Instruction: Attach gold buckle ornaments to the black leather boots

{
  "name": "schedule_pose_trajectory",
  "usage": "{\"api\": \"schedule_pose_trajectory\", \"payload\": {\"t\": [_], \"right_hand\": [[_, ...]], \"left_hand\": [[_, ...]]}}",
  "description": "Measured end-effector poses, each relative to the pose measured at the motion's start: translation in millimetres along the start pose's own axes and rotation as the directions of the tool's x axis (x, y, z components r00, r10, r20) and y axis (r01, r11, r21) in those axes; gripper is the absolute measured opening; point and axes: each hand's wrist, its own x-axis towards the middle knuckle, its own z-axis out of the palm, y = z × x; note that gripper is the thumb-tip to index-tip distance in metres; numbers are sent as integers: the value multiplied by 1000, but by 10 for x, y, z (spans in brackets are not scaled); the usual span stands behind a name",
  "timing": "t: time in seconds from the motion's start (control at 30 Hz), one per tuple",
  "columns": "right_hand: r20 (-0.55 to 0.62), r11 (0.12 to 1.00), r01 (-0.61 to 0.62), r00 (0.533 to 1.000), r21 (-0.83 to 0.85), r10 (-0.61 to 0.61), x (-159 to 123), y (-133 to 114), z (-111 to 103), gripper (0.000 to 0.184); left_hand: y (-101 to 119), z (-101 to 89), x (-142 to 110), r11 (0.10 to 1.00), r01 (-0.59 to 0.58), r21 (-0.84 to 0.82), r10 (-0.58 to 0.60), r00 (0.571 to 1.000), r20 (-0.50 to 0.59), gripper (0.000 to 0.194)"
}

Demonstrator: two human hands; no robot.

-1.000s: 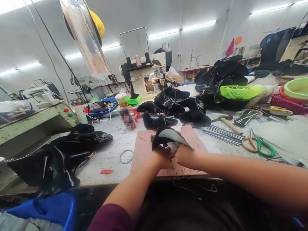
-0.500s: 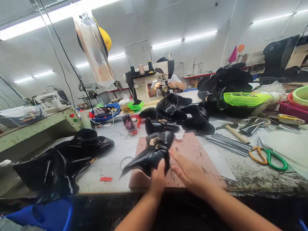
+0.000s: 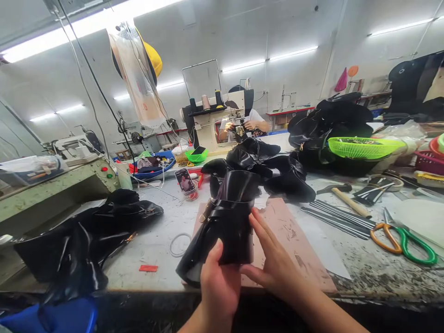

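Note:
A glossy black leather boot upper (image 3: 229, 222) with straps and a gold buckle stands up over the pink cutting mat (image 3: 291, 240). My left hand (image 3: 219, 284) grips its lower edge from below, thumb over the leather. My right hand (image 3: 274, 261) lies against its right side with fingers stretched out flat. Behind it, a pile of black leather uppers (image 3: 263, 164) rests on the grey worktable (image 3: 156, 231).
Black leather pieces (image 3: 86, 236) lie at the left. Scissors with orange and green handles (image 3: 404, 238), a hammer (image 3: 347, 196) and dark strips lie at the right. A green basket (image 3: 364, 147) sits on more leather. A person sews at a machine (image 3: 222, 118) behind.
The boot upper has been lifted and turned upright, nearer to me. My right hand has moved from the mat onto its side; my left hand grips lower.

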Motion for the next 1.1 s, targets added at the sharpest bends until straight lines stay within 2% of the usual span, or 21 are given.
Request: {"api": "schedule_pose_trajectory", "payload": {"t": [0.13, 0.23, 0.33, 0.4, 0.57, 0.7, 0.8, 0.9, 1.1], "right_hand": [[-133, 981, 93, 984, -168, -116, 42, 14, 52, 73], [-156, 948, 149, 968, -282, -198, 80, 13, 60, 73], [-172, 921, 145, 961, -361, -219, 102, 32, 90, 73], [-172, 919, 121, 965, -374, -197, 102, 56, 135, 71], [-174, 941, 65, 976, -333, -129, 107, 81, 216, 66], [-193, 928, 80, 968, -364, -159, 146, -5, 137, 68], [-235, 952, 127, 952, -277, -195, 173, -86, 78, 68], [-254, 971, 150, 947, -187, -195, 189, -131, 78, 67], [-294, 989, 147, 945, -19, -146, 200, -179, 141, 65]], "left_hand": [[155, 20, 24, 997, -42, -63, 47, 996, 73, 37], [151, -60, 52, 994, 23, -103, -10, 992, 122, 39], [129, -108, 60, 987, 90, -132, -72, 988, 135, 34], [127, -102, 67, 985, 91, -148, -68, 987, 148, 31], [119, -45, 141, 978, 74, -193, -24, 968, 249, 23], [48, -49, 169, 987, 85, -139, -65, 987, 145, 14], [-20, -61, 138, 989, 89, -114, -76, 990, 116, 16], [-61, -75, 113, 988, 88, -125, -65, 982, 180, 15], [-84, -159, 157, 969, 157, -189, -86, 937, 340, 24]]}}
